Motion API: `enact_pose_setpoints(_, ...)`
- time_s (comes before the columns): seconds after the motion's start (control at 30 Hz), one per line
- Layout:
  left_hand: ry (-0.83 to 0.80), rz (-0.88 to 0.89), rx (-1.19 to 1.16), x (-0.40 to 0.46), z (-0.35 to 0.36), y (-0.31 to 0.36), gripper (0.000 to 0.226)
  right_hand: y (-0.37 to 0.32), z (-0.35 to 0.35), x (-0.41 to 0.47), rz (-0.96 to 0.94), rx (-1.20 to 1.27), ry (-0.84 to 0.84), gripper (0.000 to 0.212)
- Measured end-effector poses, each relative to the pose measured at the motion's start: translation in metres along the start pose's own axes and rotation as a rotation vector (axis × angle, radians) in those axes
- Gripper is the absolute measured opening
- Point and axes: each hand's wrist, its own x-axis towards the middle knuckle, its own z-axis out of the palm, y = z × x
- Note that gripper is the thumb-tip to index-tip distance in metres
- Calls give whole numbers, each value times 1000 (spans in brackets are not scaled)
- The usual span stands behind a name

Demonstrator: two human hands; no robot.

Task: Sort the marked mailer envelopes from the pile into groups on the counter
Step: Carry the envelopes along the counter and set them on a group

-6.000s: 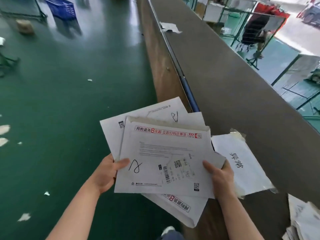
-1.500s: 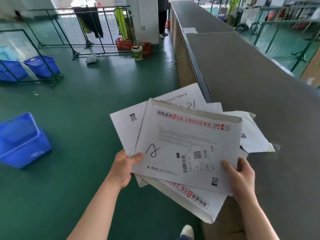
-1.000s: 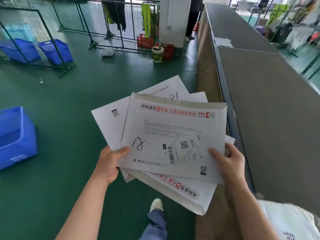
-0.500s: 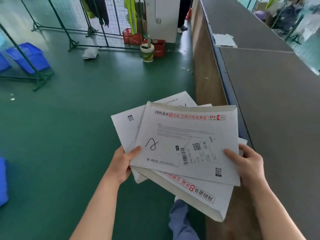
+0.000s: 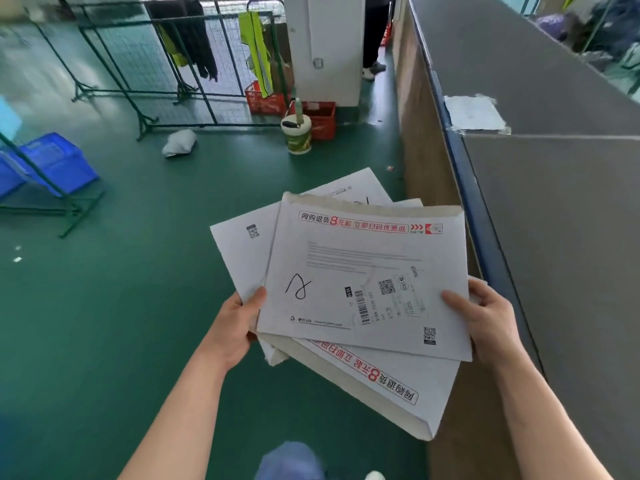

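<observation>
I hold a fanned stack of several white mailer envelopes over the green floor, just left of the grey counter (image 5: 554,237). The top envelope (image 5: 363,271) has a red printed banner, a barcode label and a black handwritten mark at its lower left. My left hand (image 5: 239,323) grips the stack's left edge, thumb on top. My right hand (image 5: 485,320) grips the right edge, thumb on the top envelope. A lower envelope (image 5: 391,393) sticks out toward me with its red banner upside down. Another envelope (image 5: 239,237) shows at the left.
A white paper sheet (image 5: 474,112) is taped on the counter far ahead. On the floor stand a paint bucket (image 5: 298,133), red crates (image 5: 318,116), blue bins (image 5: 52,161) and green metal racks (image 5: 138,98). A person's legs (image 5: 374,36) stand beside a white pillar (image 5: 325,46).
The view has moved forward along the counter: the taped sheet, bucket and racks are nearer. Both hands keep the same hold on the stack, which has not changed.
</observation>
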Motion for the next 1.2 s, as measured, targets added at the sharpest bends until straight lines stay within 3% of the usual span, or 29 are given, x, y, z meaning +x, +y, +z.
enact_pose_setpoints(0.23, 69, 19, -64, 196, 18, 38, 30, -28, 71, 192, -50, -130, 21, 24)
enact_pose_setpoints(0.5, -8, -63, -58, 433, 71, 131, 16, -84, 115, 380, 18, -79, 322, 16)
enact_pose_setpoints(0.83, -229, -91, 122, 664, 207, 199, 25, -118, 72, 564, 99, 211, 635, 10)
enact_pose_setpoints(1.1, -320, -38, 298, 834, 370, 251, 21, -115, 13, 744, 170, 468, 680, 17)
enact_pose_setpoints(1.2, -343, -21, 327, 882, 422, 274, 21, -141, -10, 792, 159, 471, 616, 31)
